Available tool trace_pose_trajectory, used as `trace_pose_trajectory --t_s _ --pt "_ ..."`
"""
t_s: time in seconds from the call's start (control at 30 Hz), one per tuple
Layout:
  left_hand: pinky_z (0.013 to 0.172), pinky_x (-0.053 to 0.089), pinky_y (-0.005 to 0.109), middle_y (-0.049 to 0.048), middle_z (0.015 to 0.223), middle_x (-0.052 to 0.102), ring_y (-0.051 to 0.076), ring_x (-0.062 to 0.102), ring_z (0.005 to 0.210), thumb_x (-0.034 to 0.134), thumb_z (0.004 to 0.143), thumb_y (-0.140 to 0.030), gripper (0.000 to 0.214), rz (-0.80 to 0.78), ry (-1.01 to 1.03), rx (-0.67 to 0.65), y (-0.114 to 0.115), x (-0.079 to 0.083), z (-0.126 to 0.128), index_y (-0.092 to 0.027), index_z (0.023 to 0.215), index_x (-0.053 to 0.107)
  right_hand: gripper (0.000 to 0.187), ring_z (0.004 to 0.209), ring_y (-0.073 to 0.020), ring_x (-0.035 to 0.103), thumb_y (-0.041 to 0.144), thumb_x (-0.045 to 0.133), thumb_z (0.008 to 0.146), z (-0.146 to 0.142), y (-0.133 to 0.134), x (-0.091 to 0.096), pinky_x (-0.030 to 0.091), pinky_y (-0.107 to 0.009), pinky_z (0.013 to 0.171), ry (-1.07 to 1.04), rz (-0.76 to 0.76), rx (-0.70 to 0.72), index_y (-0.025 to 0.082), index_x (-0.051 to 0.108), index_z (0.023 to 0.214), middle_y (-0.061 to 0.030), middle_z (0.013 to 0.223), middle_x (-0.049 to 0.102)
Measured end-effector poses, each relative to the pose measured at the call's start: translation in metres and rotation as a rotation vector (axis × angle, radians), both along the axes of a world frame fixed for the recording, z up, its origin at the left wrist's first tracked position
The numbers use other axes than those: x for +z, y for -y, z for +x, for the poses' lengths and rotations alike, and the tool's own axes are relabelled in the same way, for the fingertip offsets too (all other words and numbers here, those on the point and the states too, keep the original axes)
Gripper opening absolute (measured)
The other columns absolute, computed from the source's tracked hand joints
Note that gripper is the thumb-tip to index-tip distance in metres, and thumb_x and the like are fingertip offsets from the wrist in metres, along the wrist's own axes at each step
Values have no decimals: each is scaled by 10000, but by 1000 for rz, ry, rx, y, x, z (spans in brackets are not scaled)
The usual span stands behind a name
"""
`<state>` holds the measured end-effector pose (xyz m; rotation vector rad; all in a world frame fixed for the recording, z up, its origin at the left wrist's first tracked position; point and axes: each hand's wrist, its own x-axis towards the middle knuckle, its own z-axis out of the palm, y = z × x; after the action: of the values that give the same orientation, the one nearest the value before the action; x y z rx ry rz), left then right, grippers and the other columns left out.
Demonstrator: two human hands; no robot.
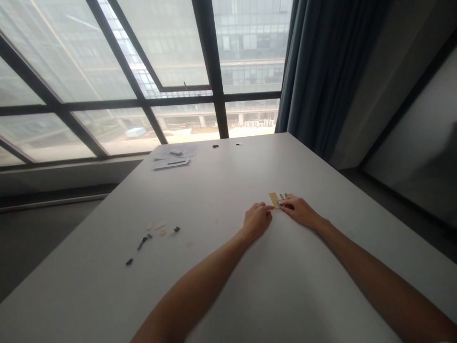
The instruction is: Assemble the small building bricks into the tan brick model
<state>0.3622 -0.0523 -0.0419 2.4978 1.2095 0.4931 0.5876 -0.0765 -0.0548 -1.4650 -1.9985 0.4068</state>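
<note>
A small yellow studded plate [273,197], like a toy-brick base, lies flat on the white table right of centre. White and dark grey bits [283,196] sit on its far part. My left hand [257,220] is at its near left side, index finger stretched out with the tip touching the plate's edge, the other fingers curled and partly hidden. From the right, my right hand [300,209] reaches over the plate with thumb and fingers pinched together. Something greyish shows at those fingertips, too small to make out. The right hand covers part of the plate.
Several small dark pieces [144,240] lie scattered on the table [221,190] to the left, beside pale yellow pieces [163,232] and pinkish ones. Papers [171,163] rest at the far left corner. Two cable holes [215,146] are near the far edge, by the windows.
</note>
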Motion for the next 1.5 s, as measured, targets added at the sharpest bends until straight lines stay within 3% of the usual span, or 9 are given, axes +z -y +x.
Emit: trace_pose_trajectory --t_s 0.47,1.1,1.5 --pt "930 474 305 41 1080 696 225 611 1056 507 931 -204 401 35 -1 -1 -3 -6 0 -341 1255 700 183 823 -209 596 190 639 872 -1 0 -2 469 -315 776 -10 28 10 207 786 979 -63 897 660" --pt "933 460 322 68 1033 701 241 620 1026 520 896 -179 389 1 97 8 -5 -8 1 -300 1192 742 191 863 -217 614 195 637 878 0 1 -2 486 -344 825 -56 26 4 209 786 997 -74 954 671" --pt "855 486 304 69 908 708 206 640 868 524 905 -229 316 -27 201 74 -5 -12 -2 -219 1101 771 234 832 -222 633 280 633 860 -2 7 -8 505 -345 789 -159 9 -55 188 771 1025 -91 977 699"
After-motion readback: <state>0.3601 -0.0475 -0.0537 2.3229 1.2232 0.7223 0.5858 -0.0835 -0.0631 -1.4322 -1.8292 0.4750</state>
